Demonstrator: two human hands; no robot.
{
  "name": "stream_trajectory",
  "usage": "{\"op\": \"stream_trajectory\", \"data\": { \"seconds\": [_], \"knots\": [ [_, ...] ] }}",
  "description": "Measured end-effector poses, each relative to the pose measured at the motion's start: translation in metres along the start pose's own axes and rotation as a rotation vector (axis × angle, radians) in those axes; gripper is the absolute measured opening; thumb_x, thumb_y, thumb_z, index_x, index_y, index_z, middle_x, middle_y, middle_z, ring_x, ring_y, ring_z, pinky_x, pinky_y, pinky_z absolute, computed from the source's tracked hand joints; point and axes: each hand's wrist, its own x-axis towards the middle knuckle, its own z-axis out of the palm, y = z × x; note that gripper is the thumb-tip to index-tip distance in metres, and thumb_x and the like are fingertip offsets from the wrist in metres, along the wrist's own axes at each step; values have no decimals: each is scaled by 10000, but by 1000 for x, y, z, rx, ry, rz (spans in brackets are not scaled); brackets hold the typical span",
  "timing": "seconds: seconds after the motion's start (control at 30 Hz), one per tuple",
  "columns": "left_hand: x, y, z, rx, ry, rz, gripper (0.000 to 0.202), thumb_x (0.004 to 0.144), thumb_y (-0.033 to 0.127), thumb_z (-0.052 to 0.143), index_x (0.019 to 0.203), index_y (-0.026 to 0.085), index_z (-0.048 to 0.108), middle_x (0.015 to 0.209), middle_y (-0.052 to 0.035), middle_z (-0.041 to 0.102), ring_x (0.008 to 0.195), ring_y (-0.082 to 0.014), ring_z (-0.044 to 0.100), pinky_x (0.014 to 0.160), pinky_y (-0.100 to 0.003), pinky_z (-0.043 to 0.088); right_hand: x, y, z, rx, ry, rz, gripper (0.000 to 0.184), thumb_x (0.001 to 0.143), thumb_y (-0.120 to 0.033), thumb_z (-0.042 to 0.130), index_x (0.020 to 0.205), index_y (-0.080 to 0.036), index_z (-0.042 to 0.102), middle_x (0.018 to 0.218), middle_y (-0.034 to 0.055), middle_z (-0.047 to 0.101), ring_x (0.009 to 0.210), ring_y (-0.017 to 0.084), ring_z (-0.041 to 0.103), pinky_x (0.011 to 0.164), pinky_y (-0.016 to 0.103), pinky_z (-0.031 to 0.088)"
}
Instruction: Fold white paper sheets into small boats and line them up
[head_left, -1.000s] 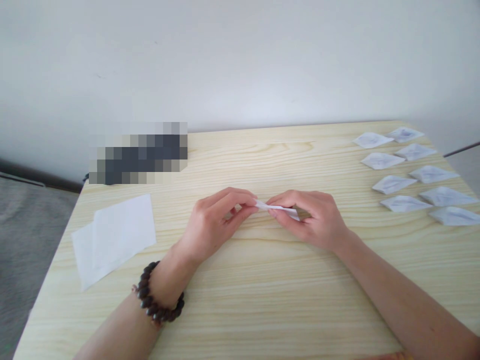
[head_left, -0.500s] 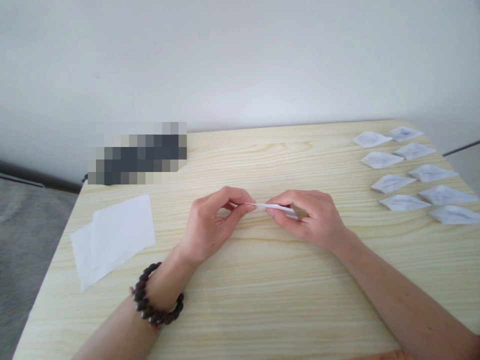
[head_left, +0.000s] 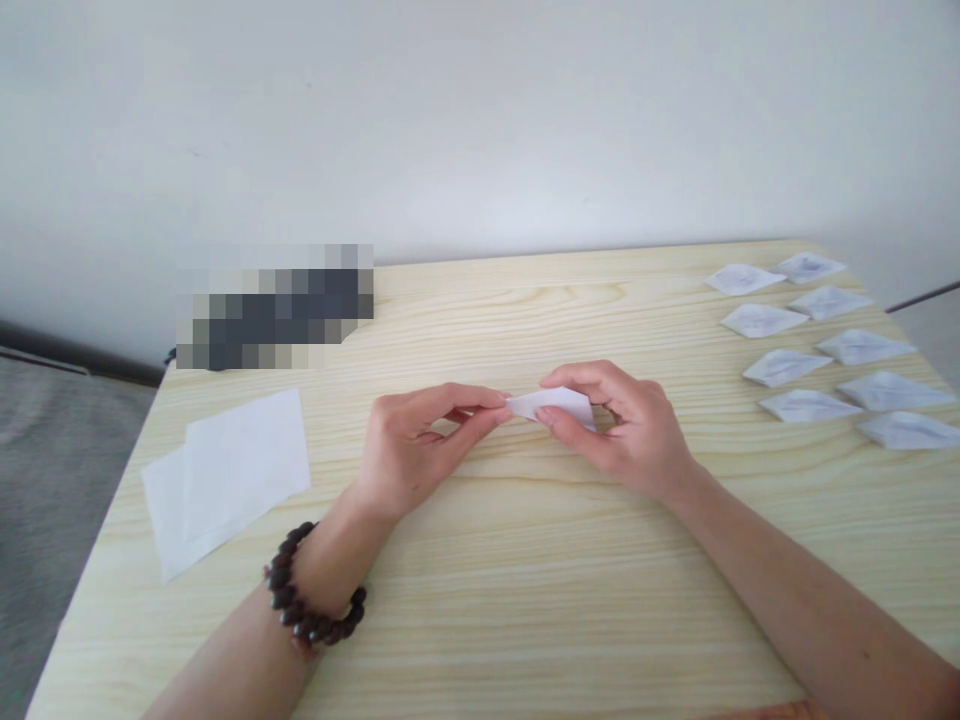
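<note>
A small folded white paper piece (head_left: 553, 404) is held just above the middle of the wooden table (head_left: 525, 560). My left hand (head_left: 416, 450), with a dark bead bracelet on the wrist, pinches the paper's left tip between thumb and fingers. My right hand (head_left: 619, 430) is closed round the paper's right part, thumb below and fingers on top. The paper's broad face is tilted towards me.
Two flat white paper sheets (head_left: 229, 475) overlap near the table's left edge. Several folded paper pieces (head_left: 825, 345) lie in two rows at the far right. A blurred dark object (head_left: 274, 305) sits at the back left by the wall.
The folded paper has been turned from edge-on to show its flat face. My right hand's fingers have lifted a little higher; my left hand has kept its pinch.
</note>
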Motion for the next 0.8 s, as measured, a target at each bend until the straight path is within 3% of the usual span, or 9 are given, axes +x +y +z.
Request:
{"op": "stream_trajectory", "data": {
  "seconds": [0.2, 0.33, 0.8],
  "knots": [
    [2, -2, 0, -304, -116, -218, 200, 887, 334, 630, 860, 160, 725, 704, -31, 754, 590, -141, 700, 511, -207, 573, 1, 1, -2, -152, 27, -132, 183, 857, -195, 648, 1024, -263, 621, 905, -12, 758, 665, 120, 700, 595, 207, 548],
    [5, -2, 1, -345, -169, -317, 239, 859, 378, 666, 864, 145, 717, 691, -39, 752, 557, -134, 684, 513, -205, 575, 2, 0, -4, -174, 23, -224, 173, 861, -157, 636, 1007, -250, 628, 879, -20, 765, 658, 112, 706, 615, 198, 547],
    [2, -7, 1, -229, -254, -272, 135, 810, 289, 716, 863, 175, 766, 702, -3, 756, 557, -110, 658, 529, -165, 543, 4, -2, -4, -253, 40, -302, 143, 842, -157, 662, 965, -221, 629, 856, -13, 774, 685, 122, 722, 655, 199, 544]
  ]
}}
